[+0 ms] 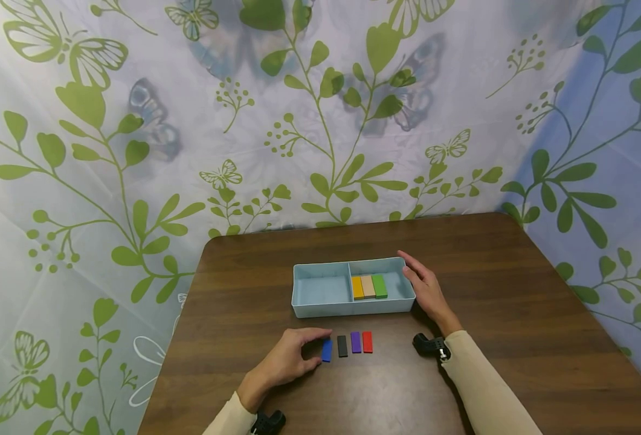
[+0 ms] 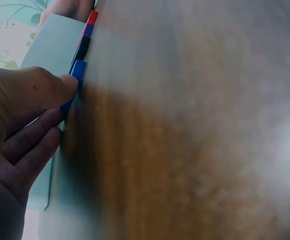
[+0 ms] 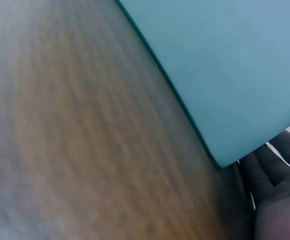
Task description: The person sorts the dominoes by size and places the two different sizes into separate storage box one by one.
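My left hand [image 1: 284, 357] is at a small blue block [image 1: 327, 350] on the table, pinching it between thumb and index finger at its two ends. In the left wrist view the thumb covers part of the blue block [image 2: 77, 69]. To its right lie a black block [image 1: 342, 346], a purple block [image 1: 356, 342] and a red block [image 1: 367, 342] in a row. My right hand [image 1: 430, 294] rests against the right end of a light blue two-part tray [image 1: 353, 308], its fingers extended along that end.
In the tray's right compartment sit a yellow block [image 1: 357, 288], a beige block [image 1: 368, 287] and a green block [image 1: 379, 286], side by side. The brown wooden table [image 1: 478, 260] meets a leaf-and-butterfly patterned cloth [image 1: 190, 121] behind and at the sides.
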A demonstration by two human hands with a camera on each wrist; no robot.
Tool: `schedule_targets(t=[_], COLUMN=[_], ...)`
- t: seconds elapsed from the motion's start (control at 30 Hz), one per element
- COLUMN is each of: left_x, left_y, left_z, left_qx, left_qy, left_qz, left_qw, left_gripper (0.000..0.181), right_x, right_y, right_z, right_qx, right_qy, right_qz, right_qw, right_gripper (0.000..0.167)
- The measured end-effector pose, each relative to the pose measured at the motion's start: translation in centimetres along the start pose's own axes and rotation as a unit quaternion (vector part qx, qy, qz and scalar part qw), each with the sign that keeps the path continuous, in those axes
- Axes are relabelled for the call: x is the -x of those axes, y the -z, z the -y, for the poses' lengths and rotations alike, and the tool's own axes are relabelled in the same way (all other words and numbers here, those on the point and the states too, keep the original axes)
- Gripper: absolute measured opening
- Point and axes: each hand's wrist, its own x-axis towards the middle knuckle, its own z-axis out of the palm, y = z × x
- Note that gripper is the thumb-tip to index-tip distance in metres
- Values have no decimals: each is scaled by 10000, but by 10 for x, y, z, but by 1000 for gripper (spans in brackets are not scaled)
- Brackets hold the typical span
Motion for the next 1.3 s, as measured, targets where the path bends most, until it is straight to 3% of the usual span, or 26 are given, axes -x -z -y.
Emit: schedule_targets(t=[0.47,0.9,1.3], left_x=[0,-1,-9], left_y=[-2,0,23], left_z=[-2,-3,-9], left_qx=[-142,-101,-161], left_qy=[-73,87,139], left_qz=[-25,-96,-271], left_qw=[9999,9999,9994], left_gripper=[56,52,51], right_x=[1,0,0], right_y=[-1,-1,-1], right_z=[1,-1,0], right_qx=[-12,-7,29], right_qy=[0,-19,-34], right_qz=[-13,-2,-39], right_qw=[10000,10000,10000], right_gripper=[49,49,50])
